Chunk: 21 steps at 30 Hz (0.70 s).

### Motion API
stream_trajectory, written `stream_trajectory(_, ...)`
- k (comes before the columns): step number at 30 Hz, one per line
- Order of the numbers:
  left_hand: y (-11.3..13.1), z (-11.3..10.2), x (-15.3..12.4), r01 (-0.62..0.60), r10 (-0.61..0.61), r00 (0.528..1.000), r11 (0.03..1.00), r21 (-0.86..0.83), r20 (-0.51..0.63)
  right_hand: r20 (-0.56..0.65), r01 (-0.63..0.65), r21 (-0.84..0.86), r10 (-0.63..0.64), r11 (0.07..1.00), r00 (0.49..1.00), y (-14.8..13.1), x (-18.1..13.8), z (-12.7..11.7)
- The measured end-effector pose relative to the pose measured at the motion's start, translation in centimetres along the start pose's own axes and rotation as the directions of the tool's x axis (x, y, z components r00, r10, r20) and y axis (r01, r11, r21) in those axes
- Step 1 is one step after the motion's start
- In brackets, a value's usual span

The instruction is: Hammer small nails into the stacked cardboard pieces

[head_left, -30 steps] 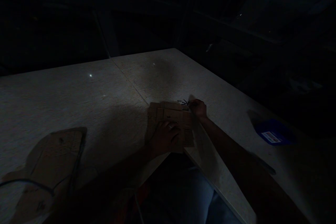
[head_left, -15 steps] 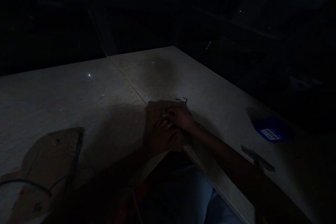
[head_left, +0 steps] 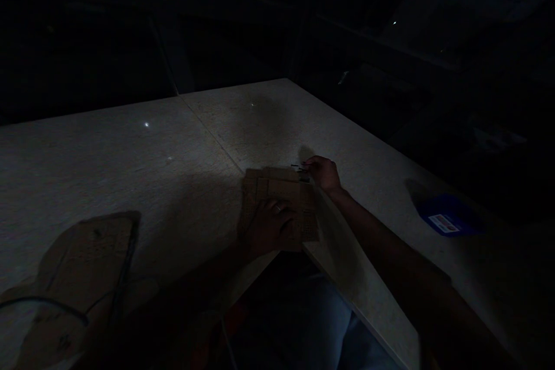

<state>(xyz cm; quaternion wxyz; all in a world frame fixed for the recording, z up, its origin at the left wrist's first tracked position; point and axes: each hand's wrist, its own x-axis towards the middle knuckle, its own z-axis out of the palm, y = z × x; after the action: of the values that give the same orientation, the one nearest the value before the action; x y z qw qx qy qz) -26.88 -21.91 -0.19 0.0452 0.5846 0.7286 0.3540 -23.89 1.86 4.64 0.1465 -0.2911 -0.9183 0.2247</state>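
Note:
In dim light a piece of brown cardboard [head_left: 284, 188] lies at the near corner of the pale tabletop. My left hand [head_left: 269, 225] rests on it with fingers spread, a ring on one finger, pressing nothing else that I can see. Just past the cardboard's far right corner lie several small dark screws or nails [head_left: 295, 166]. There my right hand [head_left: 323, 172] has thumb and fingertips pinched together among them. Whatever is between those fingertips is too small and dark to make out.
A larger cardboard piece [head_left: 89, 257] lies at the left with a dark cable [head_left: 47, 302] across it. To the right stands a blue container [head_left: 451, 215] with a white label. The tabletop [head_left: 208, 127] has a seam and a cut-out around my lap.
My right hand has left the cardboard beside my left hand and moved forward and right to the small dark fasteners. My left hand has stayed in place.

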Motion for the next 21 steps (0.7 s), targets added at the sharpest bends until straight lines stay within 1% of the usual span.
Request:
stream_trajectory(2,-0.5,0.2,0.1,0.065,-0.081,0.992,0.984,-0.166,-0.096,-0.036,-0.077,-0.042,0.076,0.996,0.996,1.7,-0.1,0.2)
stream_trajectory(3,-0.7,0.2,0.1,0.106,-0.150,0.975,0.961,-0.256,-0.162,-0.043,-0.107,-0.060,0.104,0.992,0.994,2.4,-0.3,0.3)
stream_trajectory(5,-1.0,0.3,0.0,0.182,-0.310,0.909,0.897,-0.403,-0.279,-0.044,-0.145,-0.086,0.141,0.986,0.989,3.4,-0.8,0.5)
stream_trajectory(7,-1.2,0.2,-0.1,0.230,-0.422,0.841,0.845,-0.482,-0.338,-0.041,-0.165,-0.105,0.162,0.981,0.986,3.8,-1.3,0.9)
stream_trajectory(8,-1.2,0.2,-0.1,0.240,-0.448,0.821,0.834,-0.498,-0.354,-0.040,-0.172,-0.111,0.168,0.979,0.985,3.9,-1.4,1.2)
stream_trajectory(9,-1.3,0.1,-0.2,0.243,-0.459,0.810,0.830,-0.503,-0.365,-0.039,-0.176,-0.115,0.173,0.978,0.984,3.9,-1.4,1.4)
stream_trajectory(12,-1.3,-0.1,-0.1,0.245,-0.466,0.792,0.834,-0.494,-0.394,-0.044,-0.175,-0.107,0.171,0.979,0.984,3.8,-1.3,1.7)
stream_trajectory(15,-1.6,-0.2,0.2,0.275,-0.518,0.764,0.800,-0.533,-0.384,-0.069,-0.158,-0.075,0.153,0.985,0.986,3.5,-1.3,1.6)
stream_trajectory(17,-1.9,-0.2,0.3,0.291,-0.552,0.739,0.778,-0.556,-0.386,-0.107,-0.135,-0.042,0.130,0.990,0.986,2.9,-1.8,1.4)
stream_trajectory(19,-2.2,0.0,0.4,0.294,-0.559,0.727,0.778,-0.554,-0.398,-0.142,-0.093,-0.001,0.091,0.996,0.986,2.1,-2.7,1.3)
stream_trajectory(21,-2.4,0.1,0.5,0.287,-0.545,0.733,0.791,-0.540,-0.408,-0.143,-0.037,0.046,0.044,0.998,0.989,0.9,-3.9,1.4)
